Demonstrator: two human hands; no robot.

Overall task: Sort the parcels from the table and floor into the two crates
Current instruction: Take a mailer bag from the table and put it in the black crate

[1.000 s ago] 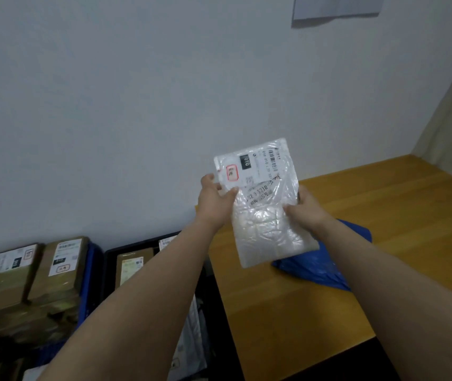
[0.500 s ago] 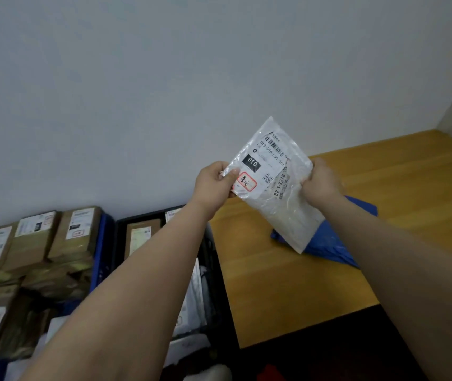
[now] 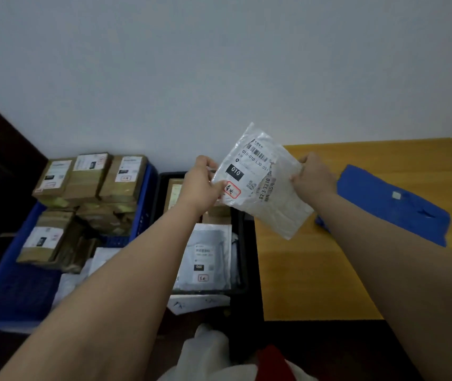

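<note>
White plastic parcel (image 3: 263,182) w/ shipping label held tilted in mid-air. Left hand (image 3: 203,185) pinches its left edge, right hand (image 3: 312,174) grips the right edge, above black crate (image 3: 247,243) beside blue crate (image 3: 13,284).

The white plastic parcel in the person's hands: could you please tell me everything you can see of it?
The white plastic parcel is a flat, crinkled, translucent mailer bag held tilted in the air, over the gap between the black crate and the wooden table. Its white label shows a barcode, a black "010" patch, a QR code and a red-framed stamp. The left hand pinches its left edge; the right hand grips its right edge. Nothing else touches it.
</note>
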